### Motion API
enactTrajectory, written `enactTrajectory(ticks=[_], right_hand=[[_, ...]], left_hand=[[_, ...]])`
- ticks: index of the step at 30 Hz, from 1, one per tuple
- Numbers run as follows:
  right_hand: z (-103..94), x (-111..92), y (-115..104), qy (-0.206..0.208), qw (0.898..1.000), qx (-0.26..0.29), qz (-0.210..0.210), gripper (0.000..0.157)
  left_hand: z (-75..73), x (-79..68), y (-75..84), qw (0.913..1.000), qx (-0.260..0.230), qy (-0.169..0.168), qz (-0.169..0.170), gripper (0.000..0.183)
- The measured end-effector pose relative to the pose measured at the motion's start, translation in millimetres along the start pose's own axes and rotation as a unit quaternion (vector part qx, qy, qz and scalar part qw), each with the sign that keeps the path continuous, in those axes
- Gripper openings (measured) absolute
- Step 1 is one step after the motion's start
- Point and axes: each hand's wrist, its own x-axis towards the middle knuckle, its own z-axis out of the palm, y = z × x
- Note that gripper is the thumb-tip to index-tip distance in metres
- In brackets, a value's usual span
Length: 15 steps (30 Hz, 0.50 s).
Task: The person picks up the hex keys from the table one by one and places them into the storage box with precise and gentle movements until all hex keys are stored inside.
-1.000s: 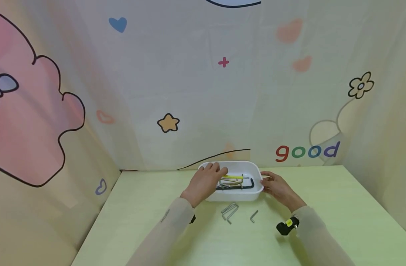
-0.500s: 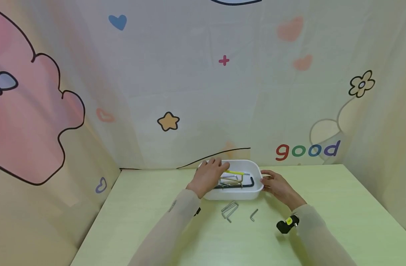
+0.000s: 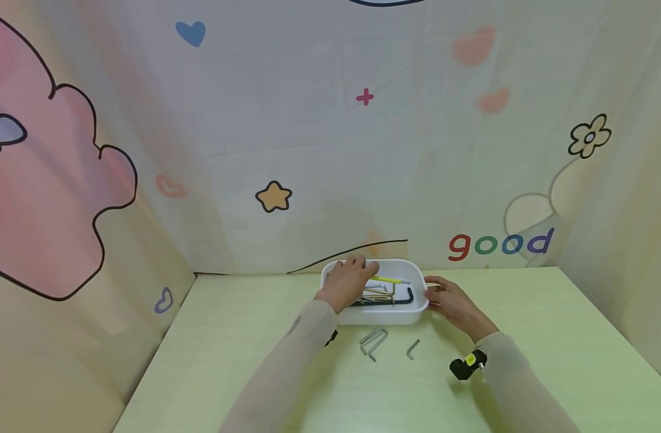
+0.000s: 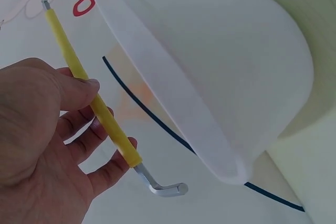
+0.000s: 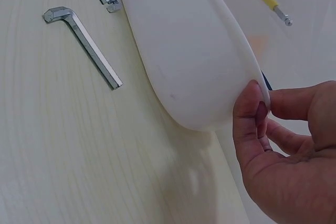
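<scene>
My left hand (image 3: 347, 284) is over the left part of a white plastic tray (image 3: 381, 317) and grips a yellow-sleeved hex key (image 4: 105, 116). In the left wrist view, thumb and fingers lie around the sleeve, and the key's short bent silver end points away from the palm. At the tray's right end, my right hand (image 3: 453, 308) pinches the rim between thumb and fingers. Inside the tray lie a long black hex key (image 3: 390, 302) and several gold and silver ones, partly hidden behind the left hand.
In front of the tray on the pale green table (image 3: 227, 355) lie a few silver hex keys (image 3: 372, 344) close together. A single short hex key (image 3: 413, 349) lies right of them. A printed cloth (image 3: 308, 120) hangs behind the table.
My left hand has shifted to the right over the tray, carrying the yellow hex key with it. The right hand stays on the rim, and the tray stands about where it was.
</scene>
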Motion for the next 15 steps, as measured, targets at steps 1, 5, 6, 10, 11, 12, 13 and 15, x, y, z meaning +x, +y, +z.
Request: enactTrajectory(ticks=[1,5,6,10,11,12,13,15], right_hand=[[-0.2,0.0,-0.2,0.0,1.0,0.0,0.002,0.051],[-0.3,0.0,-0.2,0.0,1.0,0.004,0.009,0.051],[-0.2,-0.1,-0.2,0.0,1.0,0.004,0.009,0.051],[0.1,0.4,0.6,0.001,1.0,0.002,0.006,0.051],[0.0,0.5,0.8,0.0,1.0,0.002,0.005,0.051],[-0.3,0.7,1.2,0.0,1.0,0.002,0.004,0.051],[-0.5,1.0,1.6,0.0,1.0,0.001,0.004,0.051],[-0.9,0.9,1.4,-0.001,1.0,-0.001,0.002,0.051]], left_hand=[[0.9,1.4,0.3,1.0,-0.001,-0.001,-0.001,0.029],[5.0,6.0,0.4,0.9998,-0.016,-0.01,-0.006,0.03],[5.9,6.7,0.2,0.9997,-0.021,-0.013,-0.007,0.03],[9.8,9.5,-0.4,0.999,-0.034,-0.029,-0.009,0.029],[10.6,10.4,-0.2,0.9988,-0.037,-0.033,-0.009,0.028],[11.9,11.5,0.0,0.9987,-0.038,-0.034,-0.009,0.027],[13.1,12.6,0.2,0.9987,-0.036,-0.035,-0.008,0.027],[14.4,14.7,0.7,0.9987,-0.035,-0.035,-0.009,0.026]])
